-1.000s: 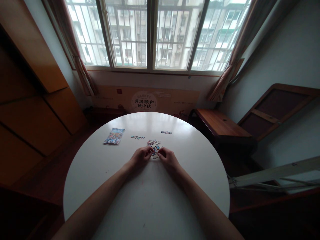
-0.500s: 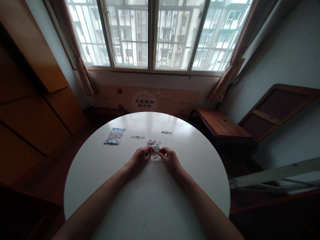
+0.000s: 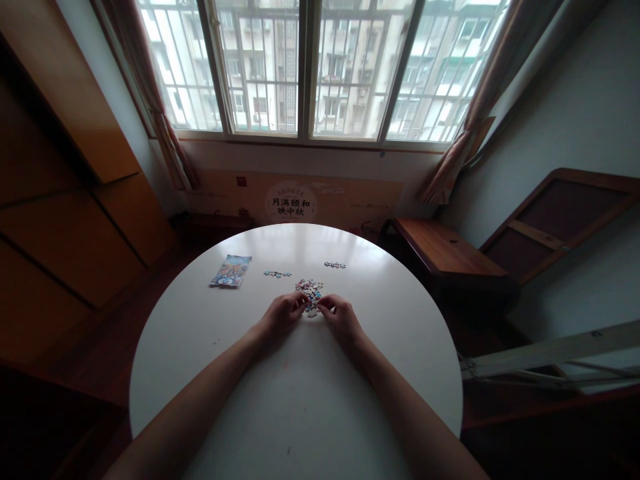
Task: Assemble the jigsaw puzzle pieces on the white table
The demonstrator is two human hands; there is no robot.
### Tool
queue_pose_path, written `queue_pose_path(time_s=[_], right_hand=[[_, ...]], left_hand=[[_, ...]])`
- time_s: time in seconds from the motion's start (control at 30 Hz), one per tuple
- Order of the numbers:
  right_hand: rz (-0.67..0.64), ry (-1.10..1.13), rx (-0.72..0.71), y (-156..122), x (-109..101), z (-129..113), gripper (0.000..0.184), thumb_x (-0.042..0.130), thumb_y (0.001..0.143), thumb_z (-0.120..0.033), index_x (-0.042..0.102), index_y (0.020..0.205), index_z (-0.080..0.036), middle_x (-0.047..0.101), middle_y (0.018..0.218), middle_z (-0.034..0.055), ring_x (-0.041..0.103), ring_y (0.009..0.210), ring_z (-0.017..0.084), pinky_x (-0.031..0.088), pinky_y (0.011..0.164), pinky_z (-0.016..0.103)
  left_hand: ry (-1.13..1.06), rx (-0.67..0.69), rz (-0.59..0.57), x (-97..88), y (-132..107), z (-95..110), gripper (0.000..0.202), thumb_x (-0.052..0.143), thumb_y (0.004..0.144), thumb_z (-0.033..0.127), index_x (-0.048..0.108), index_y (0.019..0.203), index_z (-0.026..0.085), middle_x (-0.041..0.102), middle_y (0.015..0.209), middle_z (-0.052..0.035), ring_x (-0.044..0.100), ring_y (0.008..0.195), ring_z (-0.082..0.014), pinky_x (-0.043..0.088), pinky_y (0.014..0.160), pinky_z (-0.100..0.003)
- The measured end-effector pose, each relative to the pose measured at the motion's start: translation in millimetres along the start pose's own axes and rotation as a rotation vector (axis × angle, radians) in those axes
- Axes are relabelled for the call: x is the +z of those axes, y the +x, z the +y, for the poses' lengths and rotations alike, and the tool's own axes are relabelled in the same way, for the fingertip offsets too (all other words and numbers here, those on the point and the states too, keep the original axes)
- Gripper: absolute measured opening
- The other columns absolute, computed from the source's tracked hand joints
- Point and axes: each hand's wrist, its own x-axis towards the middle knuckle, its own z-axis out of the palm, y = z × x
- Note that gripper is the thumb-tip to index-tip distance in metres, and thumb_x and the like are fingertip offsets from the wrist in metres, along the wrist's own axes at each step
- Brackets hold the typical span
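A small heap of colourful jigsaw pieces (image 3: 310, 289) lies near the middle of the round white table (image 3: 295, 393). My left hand (image 3: 283, 315) rests at the heap's near left edge, its fingers curled together in a pinch on pieces there. My right hand (image 3: 341, 317) sits at the near right edge, fingers likewise curled on pieces. The two hands almost meet over the near side of the heap. What exactly each pinch holds is too small to make out.
A short joined strip of pieces (image 3: 277, 274) lies left of the heap, another strip (image 3: 335, 265) behind it on the right. A colourful printed picture card (image 3: 231, 271) lies at the table's far left. A wooden bench (image 3: 445, 250) stands to the right, cabinets (image 3: 75, 227) to the left.
Both hands stay at the heap with only slight finger movement. The view has shifted a little.
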Motion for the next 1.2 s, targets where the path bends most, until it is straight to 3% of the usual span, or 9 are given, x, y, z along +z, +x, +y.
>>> queue_pose_path(time_s=[0.47,0.83,1.03,1.2], right_hand=[[0.085,-0.083,0.030,2,-7,3,0.013,0.055,0.078,-0.024,0.066,0.078,-0.017,0.066,0.078,0.0064,0.059,0.069,0.017,0.047,0.069,0.029],[0.343,-0.491,0.440,5,-58,27,0.017,0.056,0.076,-0.034,0.067,0.074,-0.021,0.068,0.075,0.0093,0.060,0.066,0.022,0.040,0.059,0.032],[0.343,-0.579,0.487,5,-64,28,0.020,0.057,0.076,-0.036,0.067,0.070,-0.020,0.067,0.071,0.0097,0.060,0.067,0.022,0.038,0.062,0.032],[0.326,-0.660,0.499,4,-60,28,0.017,0.055,0.079,-0.030,0.069,0.078,-0.021,0.067,0.089,0.0073,0.060,0.076,0.020,0.039,0.066,0.029]], left_hand=[[0.018,0.010,-0.006,-0.9,1,2,0.021,0.049,0.084,0.025,0.064,0.097,0.017,0.062,0.066,-0.0003,0.056,0.058,-0.0106,0.041,0.058,-0.019],[0.051,0.043,-0.016,-1.4,0,2,0.017,0.050,0.080,0.017,0.065,0.088,0.017,0.062,0.069,-0.0013,0.054,0.060,-0.0110,0.040,0.059,-0.020],[0.039,0.038,-0.026,-1.4,1,2,0.018,0.050,0.080,0.018,0.066,0.087,0.016,0.063,0.069,-0.0017,0.054,0.060,-0.0112,0.040,0.059,-0.020],[0.057,0.021,-0.024,-0.3,1,1,0.018,0.050,0.080,0.019,0.066,0.089,0.016,0.063,0.070,-0.0016,0.054,0.060,-0.0109,0.040,0.059,-0.019]])
